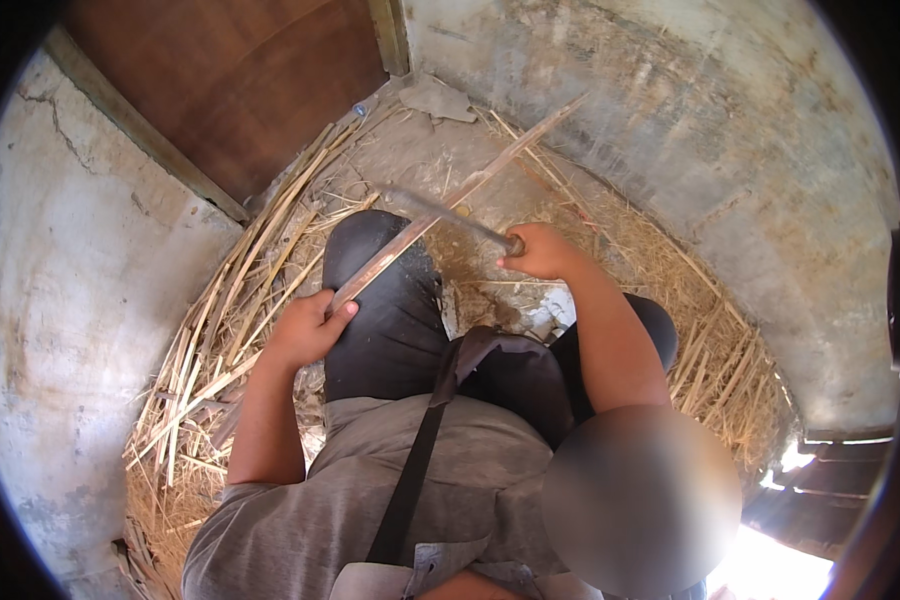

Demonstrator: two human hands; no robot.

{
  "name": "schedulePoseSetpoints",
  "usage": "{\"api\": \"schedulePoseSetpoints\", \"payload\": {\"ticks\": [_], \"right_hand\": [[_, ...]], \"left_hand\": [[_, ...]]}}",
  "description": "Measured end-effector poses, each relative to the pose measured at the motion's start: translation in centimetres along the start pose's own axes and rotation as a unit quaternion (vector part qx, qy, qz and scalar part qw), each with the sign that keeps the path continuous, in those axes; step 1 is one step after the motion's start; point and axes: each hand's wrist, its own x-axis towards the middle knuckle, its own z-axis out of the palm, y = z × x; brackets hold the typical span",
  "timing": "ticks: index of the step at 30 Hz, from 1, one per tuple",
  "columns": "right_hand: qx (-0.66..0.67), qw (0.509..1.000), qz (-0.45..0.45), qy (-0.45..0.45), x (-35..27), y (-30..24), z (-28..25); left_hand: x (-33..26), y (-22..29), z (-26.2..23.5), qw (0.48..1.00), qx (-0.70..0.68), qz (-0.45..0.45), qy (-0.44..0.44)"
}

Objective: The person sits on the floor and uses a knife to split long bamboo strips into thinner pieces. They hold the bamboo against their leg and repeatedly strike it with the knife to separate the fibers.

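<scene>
My left hand (308, 328) is closed round the lower end of a long split wooden strip, probably bamboo (388, 255). The strip slants up and to the right, passing over my left knee. In my right hand (542, 252) is the handle of a long thin-bladed knife (482, 230). Its blade points up and to the left and crosses the strip near the middle; motion smears it slightly, and I cannot tell whether the edge touches the wood. Dark trousers (380, 340) cover my bent legs beneath the work.
Split strips (238, 300) lie heaped along the left wall. Pale shavings (715, 350) pile up on the right, against the stained wall (690, 130). A brown door (250, 90) stands at the far left. A dark bag (510, 380) rests on my lap.
</scene>
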Motion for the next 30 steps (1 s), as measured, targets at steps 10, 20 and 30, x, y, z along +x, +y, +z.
{"api": "schedulePoseSetpoints", "payload": {"ticks": [10, 20, 30], "right_hand": [[0.029, 0.993, 0.105, 0.053, -0.2, 1.4, -0.7], [0.007, 0.998, 0.051, 0.022, -0.1, 0.4, -0.9], [0.059, 0.989, 0.13, 0.036, 0.4, 2.2, -0.4]], "left_hand": [[0.2, -0.4, -0.1, 1.0, 0.011, 0.012, 0.0], [0.1, -0.5, -0.2, 1.0, 0.012, 0.007, -0.005], [0.2, -0.5, -0.2, 1.0, 0.017, 0.015, -0.001]]}}
